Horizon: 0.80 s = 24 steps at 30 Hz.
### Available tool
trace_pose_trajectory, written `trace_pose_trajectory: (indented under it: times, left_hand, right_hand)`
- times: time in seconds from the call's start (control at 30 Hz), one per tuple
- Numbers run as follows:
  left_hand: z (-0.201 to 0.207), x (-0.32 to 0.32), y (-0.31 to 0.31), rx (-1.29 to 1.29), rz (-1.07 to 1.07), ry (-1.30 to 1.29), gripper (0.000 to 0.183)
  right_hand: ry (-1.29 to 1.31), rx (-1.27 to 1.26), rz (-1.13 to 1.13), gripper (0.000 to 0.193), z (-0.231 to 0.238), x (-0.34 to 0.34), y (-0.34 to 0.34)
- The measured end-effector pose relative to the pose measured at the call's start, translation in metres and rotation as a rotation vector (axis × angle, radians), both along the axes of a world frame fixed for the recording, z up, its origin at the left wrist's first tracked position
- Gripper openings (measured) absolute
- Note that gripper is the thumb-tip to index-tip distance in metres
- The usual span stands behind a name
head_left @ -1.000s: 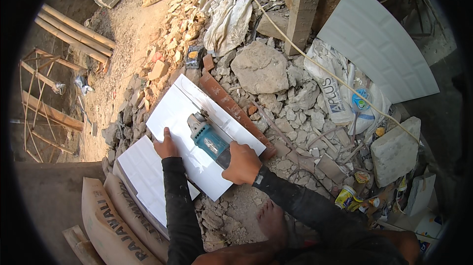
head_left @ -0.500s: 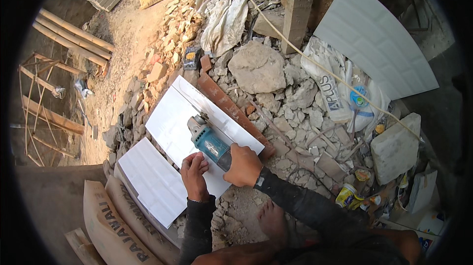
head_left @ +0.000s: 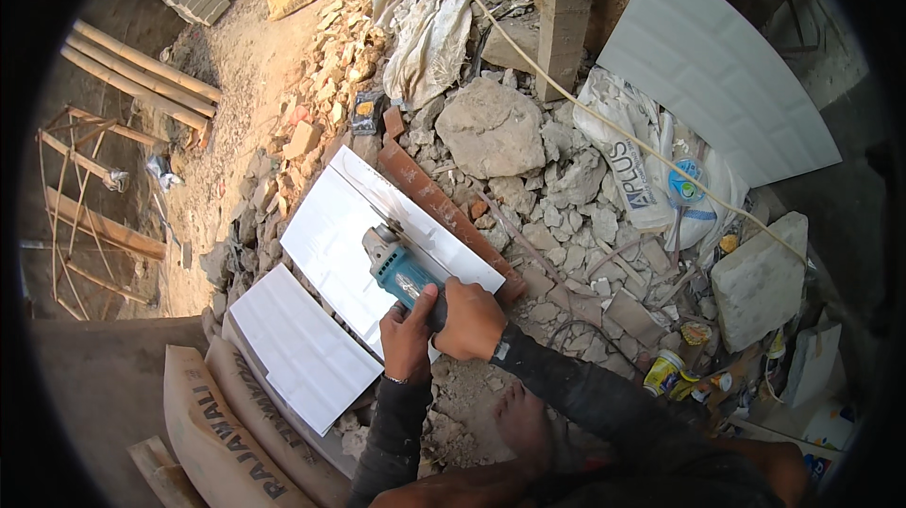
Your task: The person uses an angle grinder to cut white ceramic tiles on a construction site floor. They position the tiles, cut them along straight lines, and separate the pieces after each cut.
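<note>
A teal angle grinder (head_left: 404, 278) lies over a white tile (head_left: 326, 229), its metal head and disc at a straight line that runs along the tile's length. Wrapped around the dark rear of the grinder is my right hand (head_left: 470, 321). My left hand (head_left: 406, 338) is closed against the grinder's near left side, thumb up along the body; its fingertips are partly hidden. Beyond the line, a narrow white strip (head_left: 444, 242) borders a reddish-brown board (head_left: 453, 215). More white tiles (head_left: 307, 347) lie to the left of my left hand.
Rubble and a large stone (head_left: 491, 128) spread ahead. Filled brown sacks (head_left: 222, 432) stand at the lower left. A pale cable (head_left: 604, 119) crosses the upper right, near a large white patterned panel (head_left: 713, 74) and a concrete post (head_left: 564, 22). My bare foot (head_left: 522, 423) is close below.
My left hand has moved right, from beside the grinder onto its rear body. The grinder and my right hand have shifted only slightly.
</note>
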State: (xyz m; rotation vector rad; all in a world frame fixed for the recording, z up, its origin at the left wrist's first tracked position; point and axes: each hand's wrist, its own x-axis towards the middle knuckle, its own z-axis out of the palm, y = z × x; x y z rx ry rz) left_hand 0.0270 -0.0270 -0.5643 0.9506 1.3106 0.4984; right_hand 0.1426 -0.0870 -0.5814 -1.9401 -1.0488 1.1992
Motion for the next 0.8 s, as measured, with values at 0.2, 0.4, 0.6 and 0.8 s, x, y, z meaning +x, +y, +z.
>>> trace_pose_trajectory:
  times: [0.2, 0.4, 0.6, 0.8]
  left_hand:
    - [0.0, 0.0, -0.003, -0.006, -0.036, 0.032, 0.041]
    - [0.0, -0.001, -0.008, -0.001, -0.064, 0.048, 0.039]
    - [0.003, 0.003, -0.01, 0.015, -0.06, 0.052, 0.038]
    - [0.007, 0.002, -0.011, 0.009, -0.067, 0.084, 0.037]
  right_hand:
    - [0.006, 0.002, 0.026, 0.056, 0.0, 0.002, -0.006]
    - [0.003, -0.006, 0.031, 0.056, 0.003, 0.004, -0.013]
    - [0.017, -0.03, 0.026, 0.057, 0.006, 0.006, -0.013]
    - [0.0, -0.022, 0.017, 0.055, 0.006, 0.003, -0.015]
